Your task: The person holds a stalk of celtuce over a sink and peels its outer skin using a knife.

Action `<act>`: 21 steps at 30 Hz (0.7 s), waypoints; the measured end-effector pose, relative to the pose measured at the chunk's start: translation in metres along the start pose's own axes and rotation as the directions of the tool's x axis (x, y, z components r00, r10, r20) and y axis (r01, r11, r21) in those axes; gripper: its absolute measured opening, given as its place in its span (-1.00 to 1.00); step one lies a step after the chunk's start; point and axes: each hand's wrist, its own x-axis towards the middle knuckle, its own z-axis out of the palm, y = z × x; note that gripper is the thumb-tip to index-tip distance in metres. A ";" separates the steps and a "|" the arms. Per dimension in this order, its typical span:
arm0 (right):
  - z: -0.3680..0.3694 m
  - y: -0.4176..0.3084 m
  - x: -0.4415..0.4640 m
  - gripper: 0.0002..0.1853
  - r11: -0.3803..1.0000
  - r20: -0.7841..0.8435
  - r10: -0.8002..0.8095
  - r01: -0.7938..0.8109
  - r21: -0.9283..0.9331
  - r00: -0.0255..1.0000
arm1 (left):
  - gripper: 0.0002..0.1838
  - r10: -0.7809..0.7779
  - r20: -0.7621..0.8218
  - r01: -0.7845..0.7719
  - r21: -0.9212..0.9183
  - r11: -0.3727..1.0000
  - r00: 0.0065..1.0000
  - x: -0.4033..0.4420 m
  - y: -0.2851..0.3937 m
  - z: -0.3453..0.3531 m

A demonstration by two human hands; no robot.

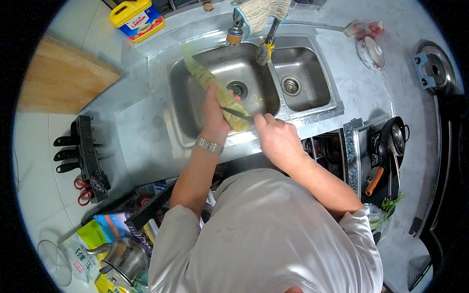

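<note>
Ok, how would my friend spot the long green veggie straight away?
Find the metal sink with two bowls. Over the bigger bowl, the left hand holds the vegetable, while the right hand holds a knife at its near end. It's the long, pale green thing with darker marks, unlike the grey metal around it.

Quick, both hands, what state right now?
Left hand: closed around the green stalk.
Right hand: closed, holding the knife against the stalk.
</note>
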 end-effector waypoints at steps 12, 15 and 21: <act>0.017 0.034 0.022 -0.77 0.924 -0.097 -0.371 0.377 0.059 0.924 | -0.55 -0.137 0.172 0.128 0.062 0.990 0.976 0.004 0.005 -0.012; 0.016 0.031 0.019 -0.78 0.931 -0.119 -0.355 0.362 0.044 0.927 | -0.54 -0.097 0.169 0.083 0.084 0.993 0.981 0.005 0.004 -0.011; 0.024 0.011 0.012 -0.83 0.988 -0.117 -0.082 0.096 0.118 0.990 | -0.54 -0.051 0.122 0.050 0.008 0.999 0.991 0.004 0.002 -0.008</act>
